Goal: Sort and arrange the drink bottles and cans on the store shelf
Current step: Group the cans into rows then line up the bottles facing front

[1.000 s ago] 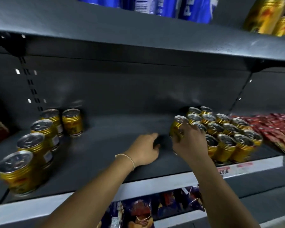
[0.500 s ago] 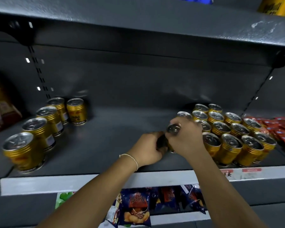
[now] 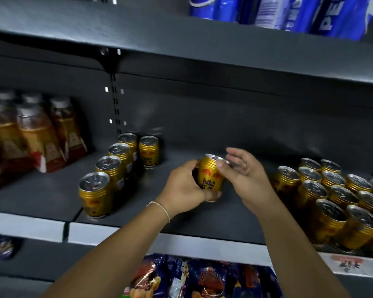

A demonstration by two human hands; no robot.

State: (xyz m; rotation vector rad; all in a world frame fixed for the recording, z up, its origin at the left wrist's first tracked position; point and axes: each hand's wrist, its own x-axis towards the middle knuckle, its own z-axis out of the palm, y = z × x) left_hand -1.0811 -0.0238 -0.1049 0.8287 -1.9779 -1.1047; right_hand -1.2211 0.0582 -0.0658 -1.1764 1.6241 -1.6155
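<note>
The held can (image 3: 210, 176), gripped by the left hand (image 3: 182, 190), is thin metal with a glossy gold coat, ribbed near its top, and has a bare silvery lid. The left-end cans (image 3: 95, 194) and the right-end cans (image 3: 332, 203) show the same shiny gold walls and dull silver lids. The shelf (image 3: 181, 214) is dark grey painted metal, matt and faintly grainy. Its front strip (image 3: 181, 241) is paler and smooth and bears a paper label (image 3: 353, 264). The bottles (image 3: 37, 134) look like clear glossy plastic. The blue packs (image 3: 289, 14) gleam like plastic film. The snack bags (image 3: 181, 278) are crinkled, glossy foil. The bracelet (image 3: 159, 208) looks like thin pale cord.
</note>
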